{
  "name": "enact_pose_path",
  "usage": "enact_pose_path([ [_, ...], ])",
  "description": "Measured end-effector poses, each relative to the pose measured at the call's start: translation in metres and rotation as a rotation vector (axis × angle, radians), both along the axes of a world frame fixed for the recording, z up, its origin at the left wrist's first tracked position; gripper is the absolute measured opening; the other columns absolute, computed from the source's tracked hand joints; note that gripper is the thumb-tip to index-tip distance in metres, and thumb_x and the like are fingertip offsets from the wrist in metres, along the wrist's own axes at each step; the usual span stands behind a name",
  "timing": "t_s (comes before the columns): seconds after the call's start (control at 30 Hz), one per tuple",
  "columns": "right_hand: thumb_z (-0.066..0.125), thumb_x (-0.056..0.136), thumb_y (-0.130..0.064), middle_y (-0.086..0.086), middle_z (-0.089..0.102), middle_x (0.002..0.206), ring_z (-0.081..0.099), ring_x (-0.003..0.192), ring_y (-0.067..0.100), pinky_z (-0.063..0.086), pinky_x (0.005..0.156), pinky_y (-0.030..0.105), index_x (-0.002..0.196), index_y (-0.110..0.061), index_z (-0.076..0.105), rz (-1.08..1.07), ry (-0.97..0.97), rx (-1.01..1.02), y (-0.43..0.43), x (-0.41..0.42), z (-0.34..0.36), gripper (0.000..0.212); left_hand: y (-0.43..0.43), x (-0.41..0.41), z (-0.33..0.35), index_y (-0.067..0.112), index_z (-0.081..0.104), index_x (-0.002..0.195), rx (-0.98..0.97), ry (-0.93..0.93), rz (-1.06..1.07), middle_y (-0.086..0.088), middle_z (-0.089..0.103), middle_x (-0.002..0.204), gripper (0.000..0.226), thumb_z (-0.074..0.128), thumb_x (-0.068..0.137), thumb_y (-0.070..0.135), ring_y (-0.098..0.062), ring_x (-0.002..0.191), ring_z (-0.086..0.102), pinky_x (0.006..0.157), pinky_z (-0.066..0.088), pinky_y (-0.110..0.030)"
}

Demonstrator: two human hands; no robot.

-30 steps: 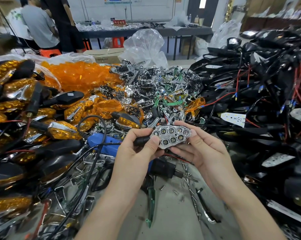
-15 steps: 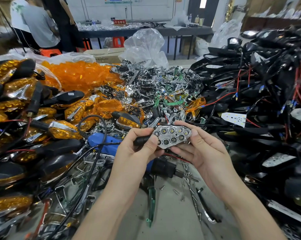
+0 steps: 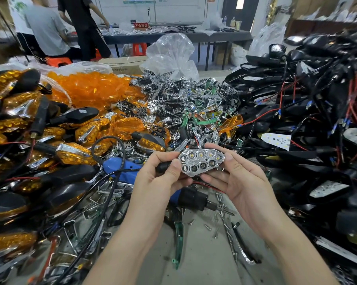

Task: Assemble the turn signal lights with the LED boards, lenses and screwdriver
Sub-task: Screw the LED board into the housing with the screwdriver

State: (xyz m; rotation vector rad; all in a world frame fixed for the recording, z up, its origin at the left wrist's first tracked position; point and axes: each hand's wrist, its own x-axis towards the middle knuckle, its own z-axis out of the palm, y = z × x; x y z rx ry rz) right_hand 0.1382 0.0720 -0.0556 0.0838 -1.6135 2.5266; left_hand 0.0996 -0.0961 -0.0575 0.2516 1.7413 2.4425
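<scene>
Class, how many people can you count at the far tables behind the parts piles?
2. The person in grey sits at far left; the person in black stands just right of them, at the table. Others may be out of view.

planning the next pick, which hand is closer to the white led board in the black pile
Right. The right hand is just below-left of the white LED board; the left hand is farther left.

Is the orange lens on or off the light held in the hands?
Off: the chrome reflector and its LEDs show bare, with nothing orange over them.
</scene>
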Motion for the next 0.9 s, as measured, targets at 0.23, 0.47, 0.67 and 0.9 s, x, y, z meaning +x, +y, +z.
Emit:
enact_pose_path([
  [0.23,0.053,0.094,-0.030,0.015,0.072,0.125,0.072,0.109,0.030,0.059,0.091,0.032,0.122,-0.014,0.073,0.013,-0.008,-0.004,0.000,0.000,0.001,0.038,0.000,0.000,0.000,0.019,0.071,0.090,-0.028,-0.006,0.026,-0.007,0.075,0.103,0.013,0.060,0.096,0.015,-0.020,0.086,0.073,0.075,0.058,-0.031],
  [0.47,0.051,0.095,-0.028,0.019,0.073,0.120,0.074,0.103,0.032,0.060,0.084,0.031,0.127,-0.007,0.069,0.004,-0.069,-0.051,-0.001,-0.003,0.000,0.043,0.001,0.000,0.003,0.020,0.073,0.092,-0.087,-0.005,0.069,-0.008,0.073,0.083,0.014,0.060,0.098,0.017,-0.020,0.071,0.070,0.064,0.057,-0.029],
  [0.67,0.050,0.092,-0.035,0.018,0.075,0.114,0.075,0.098,0.036,0.061,0.077,0.029,0.122,-0.012,0.070,0.009,-0.121,-0.041,-0.006,-0.002,0.005,0.043,0.000,0.003,0.005,0.015,0.067,0.091,-0.157,0.019,0.067,-0.007,0.070,0.073,0.018,0.056,0.100,0.027,-0.019,0.061,0.065,0.054,0.054,-0.027],
  [0.9,0.052,0.086,-0.042,0.018,0.076,0.113,0.077,0.085,0.031,0.060,0.068,0.027,0.113,-0.019,0.074,0.041,-0.156,-0.098,-0.015,-0.004,0.009,0.042,0.003,0.006,0.009,0.019,0.066,0.086,-0.239,0.105,0.148,-0.003,0.061,0.060,0.023,0.052,0.100,0.031,-0.018,0.049,0.058,0.042,0.047,-0.028],
])
